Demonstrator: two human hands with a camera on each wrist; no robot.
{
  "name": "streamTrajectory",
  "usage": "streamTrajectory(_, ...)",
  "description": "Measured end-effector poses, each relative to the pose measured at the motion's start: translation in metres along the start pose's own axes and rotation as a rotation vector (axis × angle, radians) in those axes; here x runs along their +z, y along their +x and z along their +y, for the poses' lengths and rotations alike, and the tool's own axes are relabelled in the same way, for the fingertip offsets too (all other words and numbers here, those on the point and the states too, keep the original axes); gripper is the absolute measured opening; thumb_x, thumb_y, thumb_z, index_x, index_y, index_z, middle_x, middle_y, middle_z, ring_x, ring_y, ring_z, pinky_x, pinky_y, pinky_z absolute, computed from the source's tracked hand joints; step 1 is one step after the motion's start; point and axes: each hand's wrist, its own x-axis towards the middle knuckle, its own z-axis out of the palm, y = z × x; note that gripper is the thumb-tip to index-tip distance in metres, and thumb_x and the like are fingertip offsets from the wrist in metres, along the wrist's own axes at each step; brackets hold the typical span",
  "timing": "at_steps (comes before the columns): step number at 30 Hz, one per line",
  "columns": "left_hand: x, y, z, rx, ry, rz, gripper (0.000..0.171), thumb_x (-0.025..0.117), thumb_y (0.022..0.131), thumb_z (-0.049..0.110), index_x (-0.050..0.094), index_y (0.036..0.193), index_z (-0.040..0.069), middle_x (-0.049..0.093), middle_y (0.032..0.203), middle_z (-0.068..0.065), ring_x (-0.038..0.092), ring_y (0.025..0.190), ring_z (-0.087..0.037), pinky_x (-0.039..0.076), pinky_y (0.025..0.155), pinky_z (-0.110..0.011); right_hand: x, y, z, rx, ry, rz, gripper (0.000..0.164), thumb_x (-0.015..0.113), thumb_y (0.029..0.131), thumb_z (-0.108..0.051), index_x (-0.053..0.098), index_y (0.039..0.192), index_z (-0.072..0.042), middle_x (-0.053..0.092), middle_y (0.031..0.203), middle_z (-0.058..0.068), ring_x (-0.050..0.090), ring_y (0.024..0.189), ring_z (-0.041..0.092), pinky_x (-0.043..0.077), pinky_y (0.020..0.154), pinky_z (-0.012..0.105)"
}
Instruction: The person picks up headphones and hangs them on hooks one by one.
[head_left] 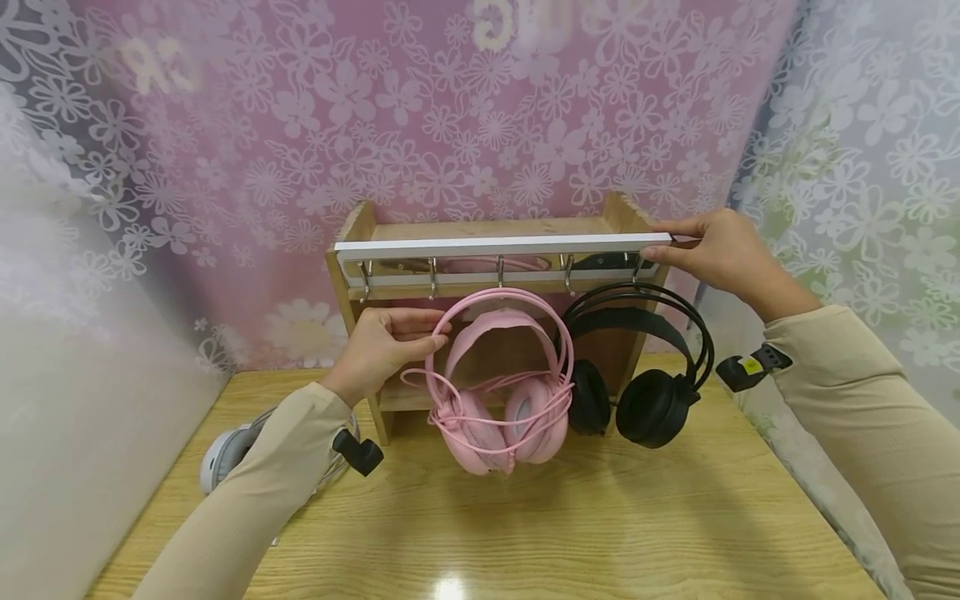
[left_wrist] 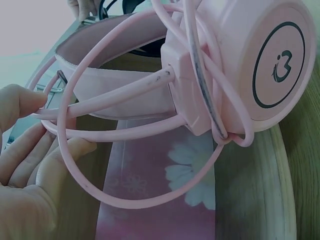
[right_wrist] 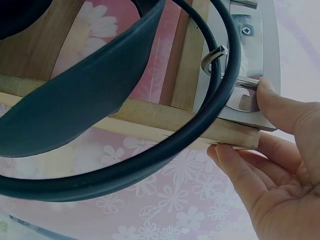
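Observation:
My left hand [head_left: 382,346] pinches the headband of pink headphones [head_left: 551,437] between thumb and fingers. Their cable is looped around both ear cups, and the top of the band sits right at the middle hook of a white hook rail [head_left: 502,244]. In the left wrist view, the thumb lies against the pink headband tubes [left_wrist: 120,95]. My right hand [head_left: 716,250] grips the right end of the wooden shelf [head_left: 637,221], thumb on the rail's front and fingers behind the side board. Black headphones [head_left: 652,408] hang from the rightmost hook [right_wrist: 215,59], just below that hand.
Grey-white headphones [head_left: 221,458] lie on the wooden table [head_left: 600,533] at the left, partly behind my left sleeve. Several metal hooks line the rail, with a bare one [head_left: 432,279] left of the pink headband. A flowered pink backdrop [head_left: 525,150] stands behind the shelf.

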Motion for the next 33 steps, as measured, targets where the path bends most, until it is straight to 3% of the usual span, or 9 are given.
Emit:
streamTrajectory(7, 0.001, 0.005, -0.003, -0.006, -0.016, 0.005, 0.040, 0.074, 0.083, 0.005, 0.064, 0.120, -0.006, 0.069, 0.111, -0.018, 0.069, 0.098, -0.021, 0.058, 0.080, -0.030, 0.001, 0.000, 0.001, -0.005, -0.005, 0.017, 0.066, 0.066, 0.085, -0.054, 0.057, 0.134, -0.012, 0.062, 0.116, 0.028, 0.039, 0.061, 0.021, 0.031, 0.044, 0.030)
streamTrajectory(25, 0.002, 0.018, -0.012, 0.017, -0.058, 0.006, 0.036, 0.071, 0.085, 0.001, 0.064, 0.120, -0.006, 0.067, 0.114, -0.019, 0.068, 0.101, -0.017, 0.057, 0.082, -0.029, 0.000, 0.000, 0.001, -0.001, -0.006, 0.009, 0.066, 0.065, 0.085, -0.054, 0.057, 0.134, -0.011, 0.061, 0.116, 0.029, 0.035, 0.055, 0.020, 0.031, 0.042, 0.030)
streamTrajectory(33, 0.001, 0.019, -0.015, 0.015, -0.024, 0.011, 0.038, 0.072, 0.085, 0.005, 0.064, 0.122, -0.003, 0.065, 0.118, -0.019, 0.067, 0.100, -0.013, 0.057, 0.084, -0.033, 0.001, -0.001, 0.001, 0.001, -0.002, 0.005, 0.067, 0.066, 0.085, -0.055, 0.056, 0.135, -0.011, 0.061, 0.117, 0.029, 0.038, 0.059, 0.021, 0.031, 0.042, 0.031)
